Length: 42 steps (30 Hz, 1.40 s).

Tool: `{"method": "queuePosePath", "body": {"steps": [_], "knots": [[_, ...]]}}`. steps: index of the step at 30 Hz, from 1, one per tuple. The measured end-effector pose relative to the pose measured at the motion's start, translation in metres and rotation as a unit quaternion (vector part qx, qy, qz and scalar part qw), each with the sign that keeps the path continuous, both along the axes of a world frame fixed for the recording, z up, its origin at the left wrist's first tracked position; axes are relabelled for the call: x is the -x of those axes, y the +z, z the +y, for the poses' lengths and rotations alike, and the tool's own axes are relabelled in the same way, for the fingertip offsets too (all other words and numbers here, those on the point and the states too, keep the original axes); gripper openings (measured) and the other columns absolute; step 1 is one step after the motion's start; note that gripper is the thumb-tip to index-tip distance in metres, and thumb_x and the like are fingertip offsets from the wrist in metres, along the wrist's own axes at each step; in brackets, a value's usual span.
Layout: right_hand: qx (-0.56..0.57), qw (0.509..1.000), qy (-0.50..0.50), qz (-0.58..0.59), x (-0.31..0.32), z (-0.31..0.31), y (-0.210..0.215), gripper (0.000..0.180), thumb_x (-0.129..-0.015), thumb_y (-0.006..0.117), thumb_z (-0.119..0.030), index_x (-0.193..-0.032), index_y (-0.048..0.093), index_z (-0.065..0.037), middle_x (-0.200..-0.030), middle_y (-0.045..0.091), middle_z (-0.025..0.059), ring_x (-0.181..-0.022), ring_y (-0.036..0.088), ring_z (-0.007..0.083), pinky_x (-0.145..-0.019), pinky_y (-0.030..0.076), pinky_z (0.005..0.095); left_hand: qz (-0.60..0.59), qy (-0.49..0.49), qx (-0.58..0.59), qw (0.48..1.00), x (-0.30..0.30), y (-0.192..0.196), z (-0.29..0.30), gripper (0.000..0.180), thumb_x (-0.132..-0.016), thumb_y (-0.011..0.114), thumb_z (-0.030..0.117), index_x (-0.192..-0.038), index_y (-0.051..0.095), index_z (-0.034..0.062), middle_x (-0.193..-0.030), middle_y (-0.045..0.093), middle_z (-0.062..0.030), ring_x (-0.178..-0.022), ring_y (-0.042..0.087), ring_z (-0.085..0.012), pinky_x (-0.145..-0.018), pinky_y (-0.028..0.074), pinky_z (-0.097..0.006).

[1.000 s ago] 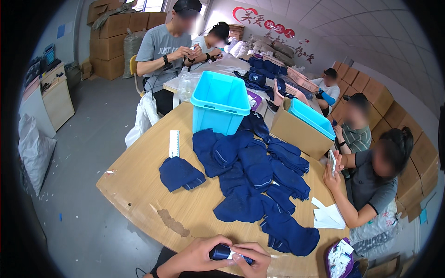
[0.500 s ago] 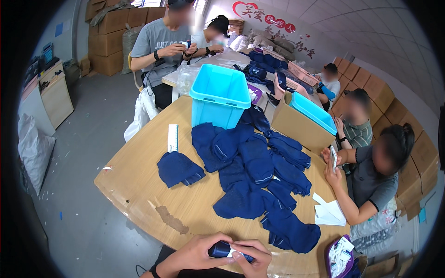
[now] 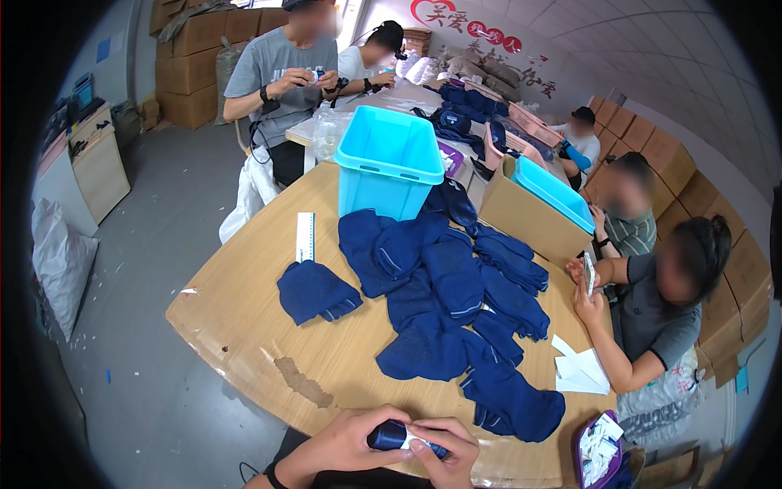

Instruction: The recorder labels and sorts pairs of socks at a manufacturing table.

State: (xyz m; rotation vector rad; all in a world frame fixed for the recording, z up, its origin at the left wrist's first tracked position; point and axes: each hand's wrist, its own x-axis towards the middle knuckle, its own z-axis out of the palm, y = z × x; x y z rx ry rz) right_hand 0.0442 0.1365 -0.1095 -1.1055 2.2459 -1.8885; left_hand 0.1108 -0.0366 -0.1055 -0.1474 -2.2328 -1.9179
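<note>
Near the table's front edge, a tightly rolled navy sock [image 3: 384,436] lies between my two hands, wrapped with a white label band [image 3: 412,441]. My left hand [image 3: 350,444] closes round its left end. My right hand [image 3: 453,453] grips the other end, with the thumb pressed on the white band. Beyond them a heap of navy socks [image 3: 444,281] spreads over the middle of the table. Apart from the heap, at the left, lies a folded navy sock [image 3: 316,293] touching a white ruler-like strip [image 3: 305,236].
A light-blue bin [image 3: 387,183] stands behind the socks, beside a cardboard box [image 3: 529,216] with a blue tub in it. White paper strips [image 3: 581,372] and a purple basket [image 3: 580,460] of white labels are at right. A person [image 3: 660,310] sits there holding a phone; others work farther back.
My hands keep nearly the same grip on the rolled sock. The person in grey at the back left has shifted their hands slightly; the view has moved a little.
</note>
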Motion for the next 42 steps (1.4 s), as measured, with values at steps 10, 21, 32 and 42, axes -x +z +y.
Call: {"method": "queuePosePath", "body": {"steps": [10, 21, 32, 42], "knots": [[-0.006, 1.000, -0.008, -0.005, 0.0007, 0.0019, -0.0024, 0.016, -0.080, 0.069, -0.004, -0.094, 0.071, 0.002, -0.096, 0.067, 0.0131, -0.080, 0.062, 0.0192, -0.067, 0.047, 0.0268, 0.000, -0.005, 0.009, 1.000, -0.0010, 0.0001, 0.0003, 0.039, -0.079, 0.078, 0.024, -0.107, 0.059, 0.0048, -0.084, 0.067, -0.0105, -0.073, 0.069, -0.0224, -0.064, 0.052, -0.030], [-0.007, 1.000, -0.015, -0.020, -0.0005, 0.0007, 0.0020, 0.014, -0.081, 0.070, -0.004, -0.094, 0.071, 0.002, -0.093, 0.067, 0.0127, -0.077, 0.061, 0.0186, -0.065, 0.046, 0.0262, -0.003, -0.003, 0.005, 1.000, -0.0006, 0.0011, 0.0014, 0.039, -0.079, 0.078, 0.024, -0.107, 0.058, 0.0048, -0.084, 0.067, -0.0110, -0.074, 0.069, -0.0240, -0.065, 0.052, -0.030], [-0.043, 0.999, 0.003, -0.025, 0.0043, 0.0023, 0.0034, 0.018, -0.080, 0.074, -0.004, -0.097, 0.074, -0.004, -0.095, 0.068, 0.0123, -0.088, 0.068, 0.0196, -0.080, 0.053, 0.0286, 0.001, 0.002, 0.003, 1.000, -0.0015, 0.0003, 0.0006, 0.039, -0.079, 0.078, 0.024, -0.106, 0.058, 0.0041, -0.082, 0.066, -0.0112, -0.071, 0.068, -0.0228, -0.062, 0.051, -0.030], [-0.028, 0.999, -0.008, -0.020, 0.0027, 0.0016, -0.0018, 0.015, -0.081, 0.071, -0.004, -0.096, 0.073, -0.001, -0.089, 0.068, 0.0111, -0.079, 0.063, 0.0175, -0.070, 0.048, 0.0268, 0.006, 0.000, 0.021, 1.000, -0.0007, -0.0010, 0.0012, 0.039, -0.080, 0.077, 0.026, -0.106, 0.058, 0.0040, -0.081, 0.065, -0.0107, -0.070, 0.067, -0.0220, -0.062, 0.050, -0.029]]}}
